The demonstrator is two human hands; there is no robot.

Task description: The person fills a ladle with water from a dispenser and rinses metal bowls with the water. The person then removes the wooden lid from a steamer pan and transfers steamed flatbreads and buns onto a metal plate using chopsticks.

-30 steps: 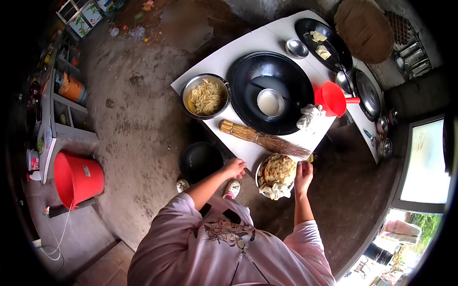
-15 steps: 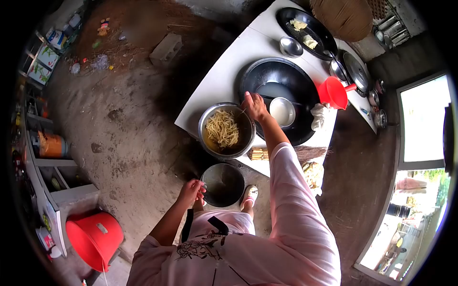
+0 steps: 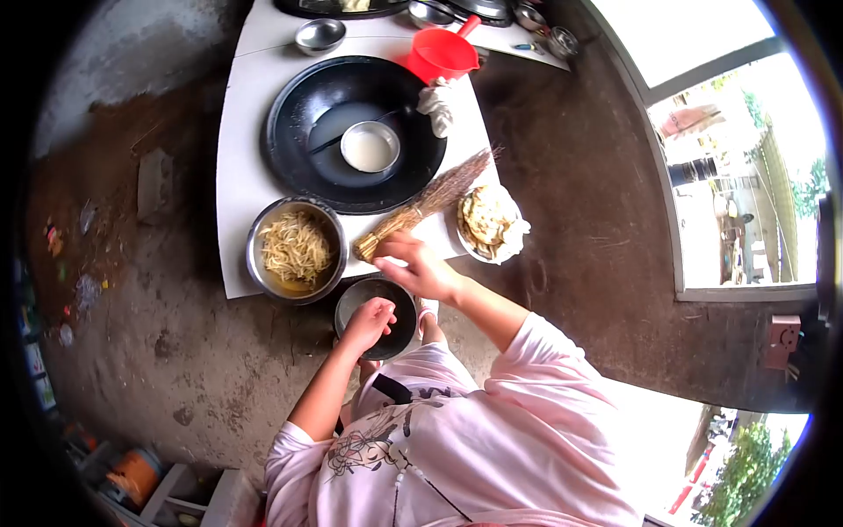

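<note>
My right hand [image 3: 420,265] is above the table's near edge, by the handle end of a straw whisk brush [image 3: 426,200]. Its thumb and fingers are bent with a gap between them; whether they touch the brush I cannot tell. My left hand [image 3: 369,323] hovers over a dark bucket [image 3: 349,303], fingers curled in and nothing visible in them. A metal bowl [image 3: 256,263] of pale shredded strips [image 3: 299,249] sits at the table corner. Behind it is a wide black basin [image 3: 294,171] with cloudy liquid and a small bowl of white liquid [image 3: 369,147] inside.
On the white table [image 3: 250,114] are a red dipper [image 3: 439,54], a crumpled white cloth [image 3: 436,107], a small steel bowl [image 3: 320,37] and a bowl of pale, flaky pieces [image 3: 490,221]. A concrete block [image 3: 155,184] lies on the floor to the left. Windows line the right side.
My right hand has left the rim of the metal bowl and come back toward the brush. My left hand has moved in over the bucket. The view has turned to the right.
</note>
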